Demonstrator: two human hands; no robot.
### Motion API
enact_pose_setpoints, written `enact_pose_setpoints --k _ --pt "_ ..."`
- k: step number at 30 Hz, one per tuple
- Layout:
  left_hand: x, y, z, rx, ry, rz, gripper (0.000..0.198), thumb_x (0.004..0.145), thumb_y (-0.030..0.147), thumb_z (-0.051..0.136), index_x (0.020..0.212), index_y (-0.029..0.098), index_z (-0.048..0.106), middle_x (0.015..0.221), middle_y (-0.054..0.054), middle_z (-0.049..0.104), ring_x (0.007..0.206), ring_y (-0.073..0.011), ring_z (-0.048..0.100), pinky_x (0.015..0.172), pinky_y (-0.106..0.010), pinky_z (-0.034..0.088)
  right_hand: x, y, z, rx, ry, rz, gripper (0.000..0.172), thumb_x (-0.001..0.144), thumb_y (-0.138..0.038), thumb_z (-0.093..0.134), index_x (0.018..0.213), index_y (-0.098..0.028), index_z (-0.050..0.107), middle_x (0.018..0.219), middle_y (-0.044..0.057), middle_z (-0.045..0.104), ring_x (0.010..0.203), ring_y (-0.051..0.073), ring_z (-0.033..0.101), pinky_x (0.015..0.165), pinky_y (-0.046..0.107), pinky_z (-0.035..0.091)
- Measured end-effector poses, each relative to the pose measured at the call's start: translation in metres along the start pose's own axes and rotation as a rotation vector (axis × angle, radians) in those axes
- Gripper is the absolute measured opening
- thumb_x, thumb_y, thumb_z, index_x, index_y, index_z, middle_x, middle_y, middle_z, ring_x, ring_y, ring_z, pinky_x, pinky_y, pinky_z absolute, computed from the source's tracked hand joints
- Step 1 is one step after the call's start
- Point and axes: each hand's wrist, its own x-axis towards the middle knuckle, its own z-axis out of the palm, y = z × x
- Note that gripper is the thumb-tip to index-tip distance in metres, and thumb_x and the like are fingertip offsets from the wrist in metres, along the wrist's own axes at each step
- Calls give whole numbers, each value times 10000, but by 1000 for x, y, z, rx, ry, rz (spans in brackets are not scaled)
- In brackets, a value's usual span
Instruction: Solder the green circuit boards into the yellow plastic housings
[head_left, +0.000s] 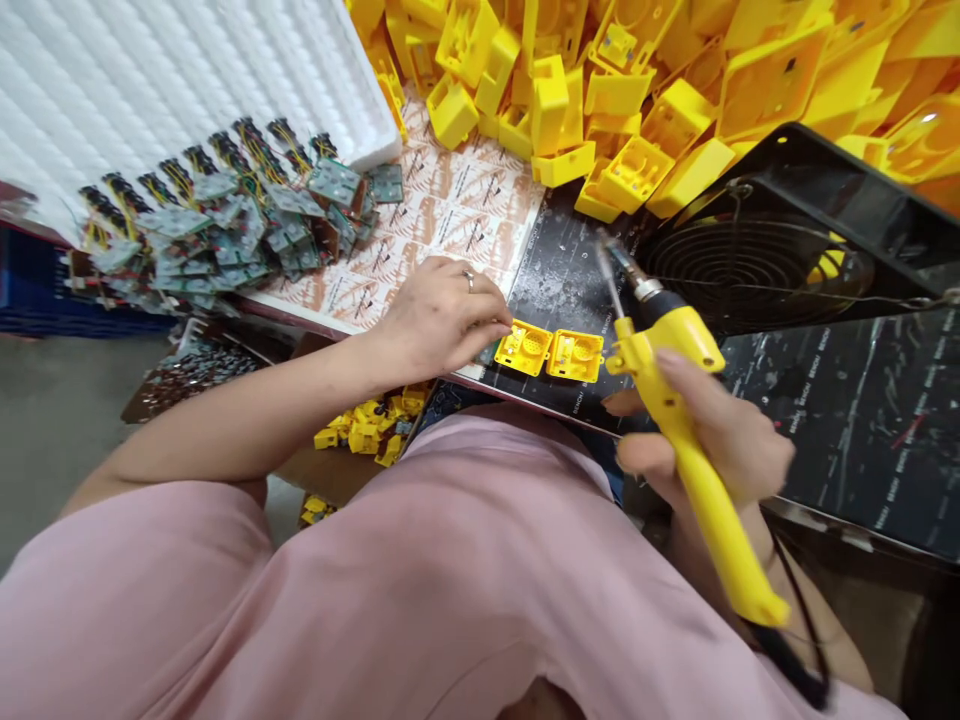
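Observation:
My right hand (720, 430) is wrapped around a yellow soldering gun (697, 480), its metal tip and a thin feed tube pointing up and away from me. Two small open yellow plastic casings (574, 356) lie side by side on the black mat, showing speaker-hole grilles and small metal contacts inside. At the outer edge of the left-hand casing (523, 347), the fingers of my left hand (446, 315) are drawn together in a pinch, thumb and fingertips against its side. A ring is on one finger.
Yellow casings (555, 100) are heaped at the back. A black fan (750, 230) stands at the right. Wired green circuit boards (247, 220) lie piled at the left beside white foam (187, 80). More yellow parts (367, 425) sit below the table edge.

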Motion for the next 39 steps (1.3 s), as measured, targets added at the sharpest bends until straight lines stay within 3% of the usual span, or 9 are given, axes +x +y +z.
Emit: enact_pose_setpoints --k 5,9,13,18,21,23,26,30,39 --pt "-2 -7 1 -273 -28 -76 228 993 325 621 925 208 804 969 -46 842 932 -209 757 905 -376 549 21 0 14 -157 3 -142 186 1034 -270 722 1219 -250 739 854 -4 800 652 140 744 682 238 602" --pt "1 -3 4 -138 -56 -59 217 978 316 627 923 231 819 945 -36 837 931 -229 729 954 -419 496 18 -1 13 -31 -3 -108 516 1059 -517 637 1496 -242 625 954 63 815 750 193 773 729 300 638" --pt "2 2 0 -66 -93 -28 266 978 300 574 917 228 823 850 -36 810 870 -235 691 1018 -465 462 4 2 9 28 287 9 680 995 -576 727 1590 -288 568 1331 108 768 992 249 806 714 312 678" --pt "6 6 -5 -5 -120 -37 292 948 277 523 899 206 802 785 -38 782 794 -224 666 968 -449 466 -7 6 5 114 559 161 492 957 -584 763 1266 -205 811 946 67 824 647 179 735 470 260 555" --pt "10 8 -3 73 -125 -12 298 936 285 505 869 201 783 724 -35 751 750 -224 656 912 -432 472 -11 1 -2 135 454 189 422 900 -466 855 1245 -227 816 927 56 832 629 185 738 498 282 574" --pt "12 8 -1 130 -109 18 304 938 286 495 854 199 774 701 -39 735 742 -231 658 875 -425 473 -11 -5 -7 85 264 103 433 847 -272 904 1262 -241 788 946 37 838 687 194 775 573 285 630" --pt "13 8 2 199 -61 60 319 949 280 479 841 193 766 708 -54 735 763 -243 671 851 -422 476 -6 -12 -13 11 45 -66 366 885 -203 861 1217 -232 710 872 11 814 685 179 775 540 257 620" --pt "13 8 3 241 -55 74 316 952 270 478 824 197 758 714 -56 736 783 -242 680 848 -417 478 1 -16 -13 -31 13 -115 234 929 -192 817 1041 -262 624 780 -7 772 641 159 745 482 237 561" --pt "17 12 3 331 -70 104 365 970 288 447 771 187 737 712 -66 740 792 -245 686 859 -446 484 23 -19 -24 -60 -102 -216 159 1006 -200 743 892 -220 634 727 6 750 626 120 742 595 190 614"
